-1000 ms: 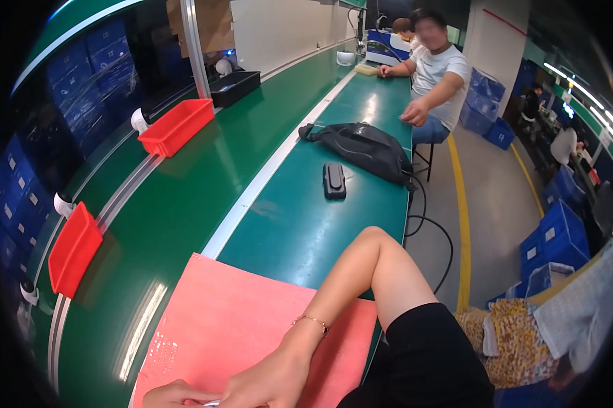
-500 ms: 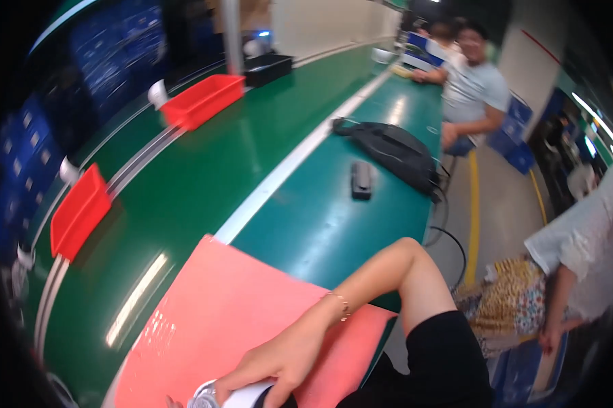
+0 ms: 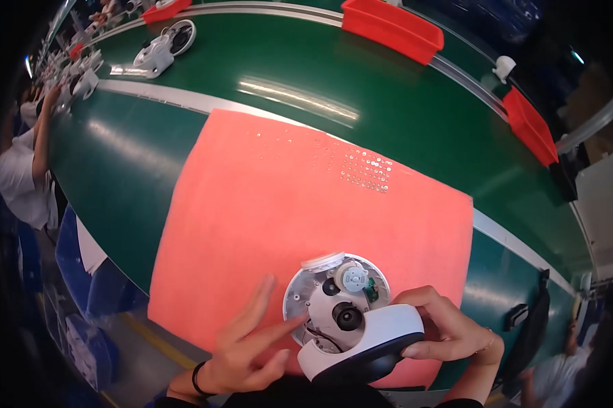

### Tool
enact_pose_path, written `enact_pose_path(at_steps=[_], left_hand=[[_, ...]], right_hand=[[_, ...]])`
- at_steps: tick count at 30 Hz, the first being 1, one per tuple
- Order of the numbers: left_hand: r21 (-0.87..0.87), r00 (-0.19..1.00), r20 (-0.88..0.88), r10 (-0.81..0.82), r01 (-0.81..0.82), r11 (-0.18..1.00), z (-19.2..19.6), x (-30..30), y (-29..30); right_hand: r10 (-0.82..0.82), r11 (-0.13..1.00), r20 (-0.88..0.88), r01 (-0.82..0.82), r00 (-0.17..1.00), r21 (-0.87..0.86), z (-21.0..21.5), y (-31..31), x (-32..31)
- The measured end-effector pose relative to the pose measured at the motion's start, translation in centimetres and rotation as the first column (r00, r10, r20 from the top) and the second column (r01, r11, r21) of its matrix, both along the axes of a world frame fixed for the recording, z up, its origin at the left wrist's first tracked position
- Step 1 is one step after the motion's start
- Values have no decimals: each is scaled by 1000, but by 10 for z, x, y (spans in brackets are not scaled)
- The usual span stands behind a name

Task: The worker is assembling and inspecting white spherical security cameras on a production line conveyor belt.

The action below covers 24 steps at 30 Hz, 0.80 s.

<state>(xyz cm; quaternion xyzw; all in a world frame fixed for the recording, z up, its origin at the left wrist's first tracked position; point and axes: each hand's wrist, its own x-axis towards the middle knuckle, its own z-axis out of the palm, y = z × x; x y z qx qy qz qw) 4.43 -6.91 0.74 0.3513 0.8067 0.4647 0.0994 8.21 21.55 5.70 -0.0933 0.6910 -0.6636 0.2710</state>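
Observation:
In front of me on the pink foam mat (image 3: 299,204) is an opened white round camera housing (image 3: 289,299). Inside it show a black lens (image 3: 348,315), a round silver motor (image 3: 354,278) and a small green circuit board (image 3: 371,291). A curved white-and-black part (image 3: 388,323) covers its near right side; whether it is joined to the housing I cannot tell. My right hand (image 3: 449,326) grips this part at its right end, thumb on the black face. My left hand (image 3: 248,347) has its fingers spread, with one fingertip at the housing's left rim.
Rows of small screws (image 3: 367,170) lie on the mat's far side. Beyond runs a green conveyor belt (image 3: 265,61), carrying another white assembly (image 3: 158,56) at the left. Red bins (image 3: 391,30) line its far edge. A person (image 3: 27,177) works at the far left.
The view has swung from the bench's right end to the mat in front of me. My left hand and the opened camera housing are now clearly visible; my right hand still holds a white part.

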Motion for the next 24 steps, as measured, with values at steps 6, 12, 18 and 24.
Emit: enact_pose_path(at_steps=[6,12,18,24], left_hand=[[71,980,92,179,-186,980,2,9,0],[9,993,-19,120,-120,993,8,-3,17],[-196,960,-276,50,-107,975,19,-20,18],[-290,954,-299,-31,-60,955,20,-34,18]], right_hand=[[-3,998,41,1,999,57,-5,-12,-6],[-117,991,134,108,984,79,-8,-13,0],[-186,971,-26,188,982,147,-11,-13,-10],[-126,875,-363,276,923,397,-17,-14,-27]])
